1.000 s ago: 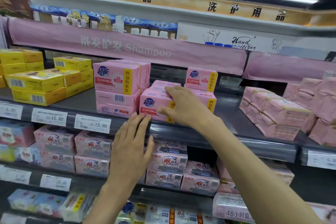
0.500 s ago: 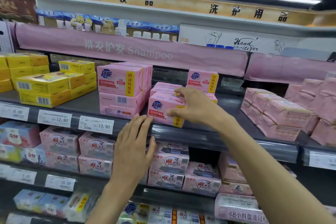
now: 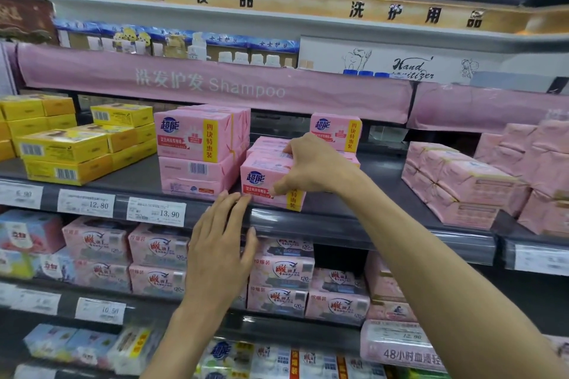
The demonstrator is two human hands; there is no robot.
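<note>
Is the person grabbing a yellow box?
No, the right hand grips a pink soap pack, while the yellow boxes sit untouched farther left.

Just left of the right hand (image 3: 311,169), a two-high stack of pink packs (image 3: 197,151) is crowding the gripped pack (image 3: 264,181). To that hand's right, bare shelf (image 3: 381,181) is lying open as far as the wrapped pink bundles (image 3: 462,181). Behind it an upright pack (image 3: 335,131) is blocking the way, and above it the pink banner (image 3: 215,86) is hanging low. The shelf rail (image 3: 308,221) is running right behind the left hand (image 3: 221,243).
</note>
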